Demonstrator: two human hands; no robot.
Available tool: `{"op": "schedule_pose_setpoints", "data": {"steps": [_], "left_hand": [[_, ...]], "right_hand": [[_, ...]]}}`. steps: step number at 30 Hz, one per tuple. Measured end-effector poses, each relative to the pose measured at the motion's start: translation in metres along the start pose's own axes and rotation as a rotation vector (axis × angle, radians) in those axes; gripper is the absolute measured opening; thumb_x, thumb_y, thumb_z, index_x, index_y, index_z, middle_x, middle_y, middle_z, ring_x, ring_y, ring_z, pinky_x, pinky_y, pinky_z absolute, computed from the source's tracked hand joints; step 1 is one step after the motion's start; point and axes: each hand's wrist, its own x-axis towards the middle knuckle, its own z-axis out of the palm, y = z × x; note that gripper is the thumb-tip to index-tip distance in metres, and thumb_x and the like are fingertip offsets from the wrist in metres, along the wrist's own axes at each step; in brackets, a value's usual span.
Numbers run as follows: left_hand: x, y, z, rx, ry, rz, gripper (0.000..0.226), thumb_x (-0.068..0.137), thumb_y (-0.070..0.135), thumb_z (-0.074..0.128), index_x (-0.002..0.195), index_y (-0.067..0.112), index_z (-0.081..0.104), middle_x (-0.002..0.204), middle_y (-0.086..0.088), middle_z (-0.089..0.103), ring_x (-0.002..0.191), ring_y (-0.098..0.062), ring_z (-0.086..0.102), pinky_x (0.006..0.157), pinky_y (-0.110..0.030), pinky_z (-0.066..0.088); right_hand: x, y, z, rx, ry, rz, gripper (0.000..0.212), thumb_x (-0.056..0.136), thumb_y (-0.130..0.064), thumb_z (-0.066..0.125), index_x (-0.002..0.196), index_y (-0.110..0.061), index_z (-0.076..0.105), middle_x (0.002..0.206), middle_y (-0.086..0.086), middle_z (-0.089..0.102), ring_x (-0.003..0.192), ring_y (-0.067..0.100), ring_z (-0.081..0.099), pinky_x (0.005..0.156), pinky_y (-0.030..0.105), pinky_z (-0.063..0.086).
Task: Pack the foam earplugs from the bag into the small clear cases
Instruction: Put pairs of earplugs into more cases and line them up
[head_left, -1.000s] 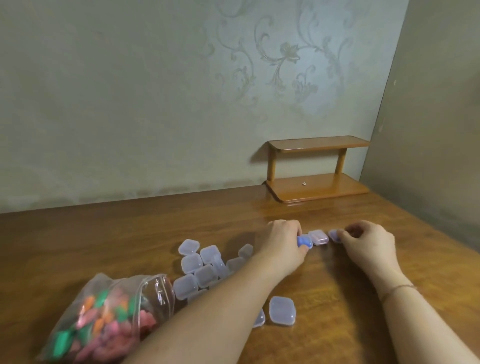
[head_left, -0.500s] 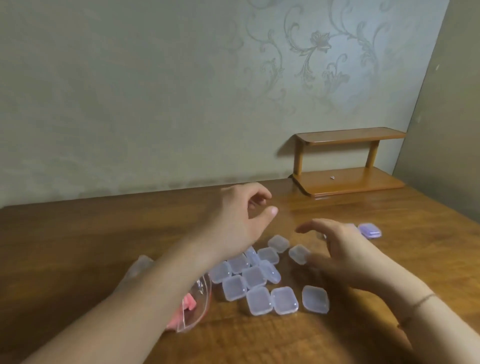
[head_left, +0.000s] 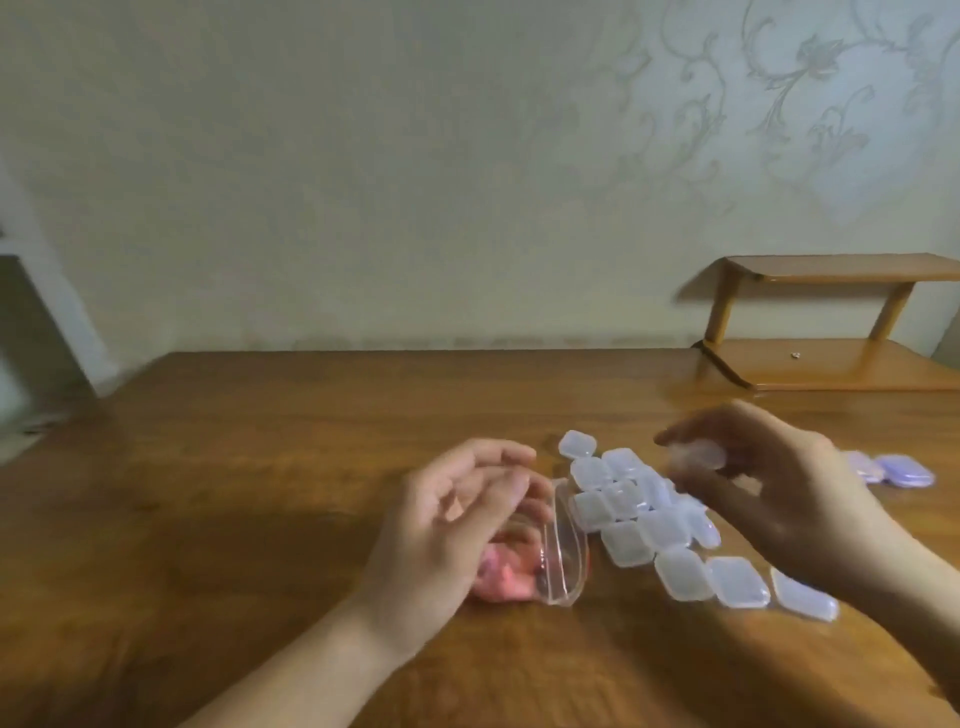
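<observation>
Table (head_left: 260, 519) fills lower frame. Bag (head_left: 563, 561) lies centre, mouth open; left hand (head_left: 447, 525) is held at it, fingers loosely spread, nothing gripped. One clear case (head_left: 698, 454) is pinched by right hand (head_left: 769, 483), right of centre. Empty cases (head_left: 644, 525) are clustered between. Half a second ago right hand held nothing and left hand was raised.

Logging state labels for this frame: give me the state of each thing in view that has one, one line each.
Bag: lying on its side, mouth open, pink earplugs inside.
Left hand: fingers loosely curled at the bag's mouth, holding nothing visible.
Right hand: pinching one clear case, lifted off the table.
Cluster of clear cases: closed, on the table.
Two purple-tinted cases: closed, apart at the right.
</observation>
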Motion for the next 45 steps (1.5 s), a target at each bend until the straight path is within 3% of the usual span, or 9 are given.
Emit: {"op": "schedule_pose_setpoints", "data": {"steps": [5, 8, 11, 13, 16, 24, 38, 42, 45], "left_hand": [[-0.001, 0.011, -0.003, -0.566, -0.166, -0.332, 0.046, 0.101, 0.040, 0.043, 0.109, 0.003, 0.070, 0.074, -0.003, 0.067, 0.078, -0.021, 0.069, 0.067, -0.033, 0.057], [-0.002, 0.002, -0.013, -0.817, -0.136, -0.291, 0.049, 0.090, 0.041, 0.064, 0.114, -0.001, 0.069, 0.075, -0.007, 0.064, 0.084, -0.021, 0.069, 0.083, -0.037, 0.056], [-0.001, -0.004, -0.017, -0.798, -0.087, -0.229, 0.053, 0.071, 0.039, 0.084, 0.106, 0.001, 0.073, 0.098, -0.018, 0.072, 0.090, -0.023, 0.072, 0.083, -0.033, 0.059], [-0.002, -0.006, -0.016, -0.840, -0.099, -0.265, 0.061, 0.065, 0.037, 0.088, 0.107, -0.003, 0.072, 0.104, -0.021, 0.072, 0.092, -0.024, 0.073, 0.081, -0.032, 0.060], [-0.003, -0.011, -0.014, -0.923, -0.139, -0.298, 0.061, 0.063, 0.035, 0.089, 0.108, -0.004, 0.072, 0.105, -0.023, 0.072, 0.092, -0.025, 0.074, 0.075, -0.030, 0.061], [-0.004, -0.011, -0.012, -0.756, -0.081, -0.252, 0.065, 0.048, 0.033, 0.096, 0.102, 0.001, 0.075, 0.099, -0.025, 0.073, 0.082, -0.026, 0.075, 0.066, -0.030, 0.061], [-0.003, -0.015, -0.011, -0.565, -0.068, -0.224, 0.061, 0.059, 0.042, 0.090, 0.105, 0.005, 0.074, 0.099, -0.024, 0.073, 0.085, -0.025, 0.074, 0.066, -0.031, 0.062], [-0.002, -0.010, -0.015, -0.567, -0.085, -0.193, 0.054, 0.066, 0.032, 0.086, 0.109, 0.002, 0.072, 0.103, -0.024, 0.072, 0.089, -0.026, 0.073, 0.070, -0.028, 0.060], [0.001, -0.006, -0.019, -0.374, -0.116, -0.143, 0.037, 0.078, 0.025, 0.074, 0.109, 0.005, 0.073, 0.107, -0.028, 0.070, 0.094, -0.028, 0.071, 0.076, -0.029, 0.058]], "right_hand": [[0.014, -0.083, 0.065, 0.225, 0.116, -0.461, 0.017, 0.086, -0.040, 0.065, 0.095, -0.026, 0.068, 0.108, -0.016, 0.064, 0.101, 0.012, 0.060, 0.083, 0.019, 0.046], [0.013, -0.083, 0.090, 0.285, 0.253, -0.400, 0.012, 0.086, -0.034, 0.067, 0.097, -0.034, 0.068, 0.105, -0.016, 0.054, 0.092, 0.018, 0.057, 0.078, 0.019, 0.044], [0.007, -0.073, 0.095, 0.149, 0.363, -0.429, 0.017, 0.082, -0.010, 0.072, 0.094, -0.022, 0.076, 0.095, -0.006, 0.061, 0.090, 0.020, 0.058, 0.077, 0.028, 0.045], [0.006, -0.073, 0.093, 0.123, 0.393, -0.468, 0.006, 0.084, -0.013, 0.070, 0.086, -0.010, 0.074, 0.089, -0.003, 0.065, 0.088, 0.021, 0.061, 0.074, 0.037, 0.047], [0.003, -0.073, 0.091, 0.099, 0.364, -0.487, 0.010, 0.083, -0.017, 0.070, 0.077, -0.008, 0.068, 0.089, -0.003, 0.067, 0.088, 0.020, 0.064, 0.075, 0.038, 0.048], [0.001, -0.068, 0.085, -0.042, 0.400, -0.477, 0.011, 0.086, -0.017, 0.069, 0.077, -0.010, 0.070, 0.087, -0.004, 0.069, 0.076, 0.014, 0.065, 0.060, 0.034, 0.051], [-0.001, -0.075, 0.085, -0.189, 0.438, -0.444, 0.013, 0.079, -0.018, 0.062, 0.067, -0.015, 0.066, 0.076, -0.007, 0.067, 0.053, 0.013, 0.055, 0.045, 0.027, 0.044], [-0.001, -0.076, 0.083, -0.095, 0.412, -0.413, 0.013, 0.080, -0.021, 0.064, 0.069, -0.015, 0.067, 0.080, -0.009, 0.068, 0.058, 0.011, 0.059, 0.046, 0.030, 0.046], [-0.002, -0.075, 0.080, 0.077, 0.407, -0.347, 0.014, 0.084, -0.023, 0.064, 0.074, -0.014, 0.067, 0.087, -0.010, 0.067, 0.066, 0.009, 0.062, 0.052, 0.026, 0.047]]}}
